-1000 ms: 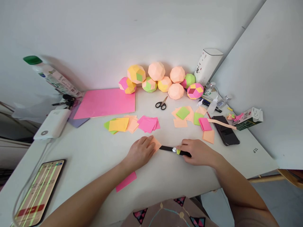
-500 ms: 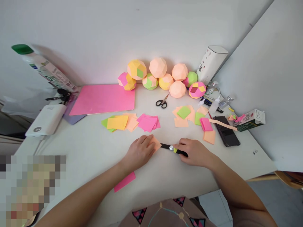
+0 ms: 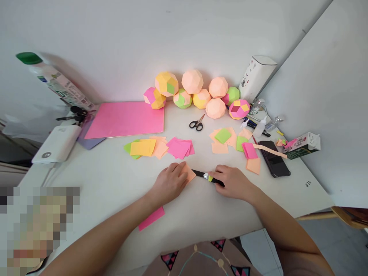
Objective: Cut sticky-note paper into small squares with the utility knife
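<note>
Centre frame: left hand (image 3: 169, 183) lay flat, fingers extended, pinning small orange paper square (image 3: 189, 174); right hand (image 3: 232, 183) gripped black-handled craft knife (image 3: 206, 176). Risk: blade slipping toward pinning fingertips.

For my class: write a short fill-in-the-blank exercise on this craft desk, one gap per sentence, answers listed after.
1. The left hand presses flat on an ____ paper square.
2. The right hand holds a black ____ against that paper.
3. The scissors lie with their blades ____.
4. The paper balls are piled against the ____.

Answers: orange; cutter; closed; wall
</note>
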A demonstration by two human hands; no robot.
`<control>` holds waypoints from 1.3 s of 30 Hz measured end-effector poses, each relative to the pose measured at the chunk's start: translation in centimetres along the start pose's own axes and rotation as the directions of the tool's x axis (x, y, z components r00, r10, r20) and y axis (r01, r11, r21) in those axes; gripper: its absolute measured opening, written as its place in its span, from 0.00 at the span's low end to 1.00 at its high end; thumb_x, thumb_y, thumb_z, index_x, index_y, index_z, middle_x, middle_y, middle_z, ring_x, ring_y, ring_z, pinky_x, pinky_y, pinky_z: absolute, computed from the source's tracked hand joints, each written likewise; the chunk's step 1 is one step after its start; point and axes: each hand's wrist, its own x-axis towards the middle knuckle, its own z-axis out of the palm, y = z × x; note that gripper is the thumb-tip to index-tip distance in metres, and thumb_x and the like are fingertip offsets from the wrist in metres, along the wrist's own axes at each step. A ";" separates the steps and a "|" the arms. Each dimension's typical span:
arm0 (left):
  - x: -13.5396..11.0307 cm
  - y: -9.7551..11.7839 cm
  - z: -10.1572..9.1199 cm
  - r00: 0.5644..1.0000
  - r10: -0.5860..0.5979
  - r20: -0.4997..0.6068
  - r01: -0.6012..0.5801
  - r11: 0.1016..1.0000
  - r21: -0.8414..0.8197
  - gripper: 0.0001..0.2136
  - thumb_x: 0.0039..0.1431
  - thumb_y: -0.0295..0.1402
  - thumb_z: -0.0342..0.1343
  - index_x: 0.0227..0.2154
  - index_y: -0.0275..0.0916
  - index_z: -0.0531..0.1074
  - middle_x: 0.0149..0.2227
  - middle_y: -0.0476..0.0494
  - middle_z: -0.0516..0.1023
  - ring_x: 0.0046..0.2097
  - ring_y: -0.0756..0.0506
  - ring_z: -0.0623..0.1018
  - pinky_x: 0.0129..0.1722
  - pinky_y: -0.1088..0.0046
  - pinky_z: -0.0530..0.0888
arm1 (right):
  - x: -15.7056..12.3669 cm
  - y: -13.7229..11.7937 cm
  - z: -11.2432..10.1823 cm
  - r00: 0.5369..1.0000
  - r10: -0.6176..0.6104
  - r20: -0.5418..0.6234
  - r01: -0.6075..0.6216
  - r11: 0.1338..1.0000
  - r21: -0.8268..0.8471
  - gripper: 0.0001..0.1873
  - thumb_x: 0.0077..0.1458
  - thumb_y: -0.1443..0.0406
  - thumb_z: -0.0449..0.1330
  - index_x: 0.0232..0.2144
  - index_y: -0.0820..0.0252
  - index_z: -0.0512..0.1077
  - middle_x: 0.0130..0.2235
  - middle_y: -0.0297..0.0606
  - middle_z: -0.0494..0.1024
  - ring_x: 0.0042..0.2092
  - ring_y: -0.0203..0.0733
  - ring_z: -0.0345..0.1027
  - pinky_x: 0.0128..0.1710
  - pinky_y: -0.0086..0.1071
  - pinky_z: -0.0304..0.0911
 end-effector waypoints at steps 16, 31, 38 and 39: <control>0.0 -0.2 0.0 0.998 -0.026 0.055 0.028 0.999 -0.030 0.08 0.61 0.29 0.48 0.27 0.37 0.69 0.52 0.32 0.70 0.41 0.41 0.70 0.31 0.67 0.73 | 0.6 -0.1 0.0 1.000 0.014 0.008 -0.013 1.000 -0.014 0.23 0.53 0.68 0.54 0.52 0.59 0.72 0.41 0.43 0.75 0.38 0.41 0.69 0.31 0.30 0.60; -0.1 0.0 -0.2 1.000 -0.026 0.018 0.026 0.999 -0.030 0.09 0.61 0.28 0.47 0.26 0.37 0.68 0.38 0.39 0.71 0.36 0.45 0.70 0.26 0.73 0.67 | 1.6 -0.6 0.7 0.999 0.020 -0.024 -0.021 1.000 -0.009 0.23 0.55 0.67 0.54 0.53 0.58 0.71 0.42 0.42 0.74 0.39 0.41 0.68 0.32 0.30 0.59; 0.1 0.1 -0.3 1.000 -0.016 0.012 0.016 0.999 -0.041 0.10 0.61 0.27 0.47 0.25 0.37 0.67 0.34 0.41 0.70 0.35 0.45 0.69 0.26 0.73 0.66 | 1.9 -0.7 0.9 0.999 0.023 -0.047 -0.023 1.000 0.000 0.23 0.55 0.67 0.54 0.54 0.59 0.70 0.41 0.42 0.74 0.39 0.42 0.67 0.31 0.30 0.59; 0.1 0.1 -0.3 1.000 -0.015 0.009 0.015 0.999 -0.043 0.10 0.61 0.27 0.47 0.25 0.37 0.67 0.34 0.41 0.69 0.35 0.45 0.69 0.26 0.73 0.66 | 2.0 -0.7 0.9 0.999 0.022 -0.047 -0.022 1.000 -0.003 0.23 0.55 0.67 0.54 0.54 0.59 0.70 0.41 0.42 0.74 0.39 0.42 0.67 0.31 0.30 0.59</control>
